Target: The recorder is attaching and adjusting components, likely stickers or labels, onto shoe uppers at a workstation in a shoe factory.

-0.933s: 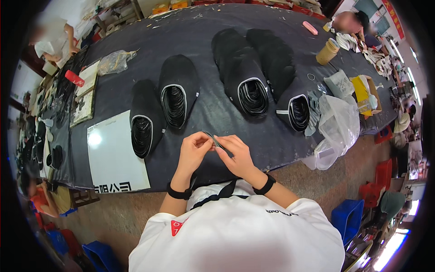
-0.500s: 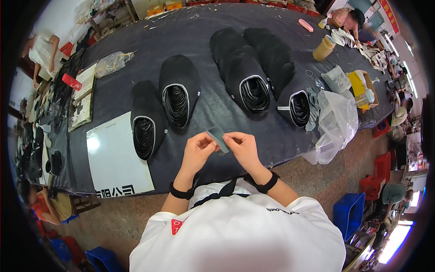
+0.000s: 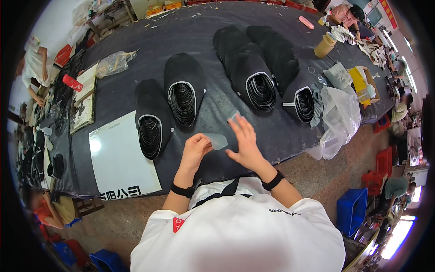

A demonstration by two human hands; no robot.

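Observation:
My left hand [image 3: 195, 147] is closed, pinching a thin translucent grey-green piece of sheet [image 3: 216, 141] by its left end. The piece points right, toward my other hand, and does not touch it. My right hand [image 3: 245, 144] is open with its fingers spread, reaching forward over the table. A small pale scrap [image 3: 235, 114] shows at its fingertips; whether it sticks to them I cannot tell. Beyond my hands lie nested stacks of black shoe uppers with light edging: one stack [image 3: 152, 109] at left, another stack [image 3: 183, 77] beside it, and more stacks [image 3: 253, 81] to the right.
The dark-covered table [image 3: 136, 59] spreads out ahead of me. A white board [image 3: 120, 154] lies at its left near edge. At right are a clear plastic bag [image 3: 337, 122], a yellow carton [image 3: 360, 84] and a tan container [image 3: 324, 45]. Other people work around the room.
My right hand has let go of the grey-green piece, moved forward and right, and spread its fingers. A pale scrap now shows at its fingertips. My left hand still holds the piece.

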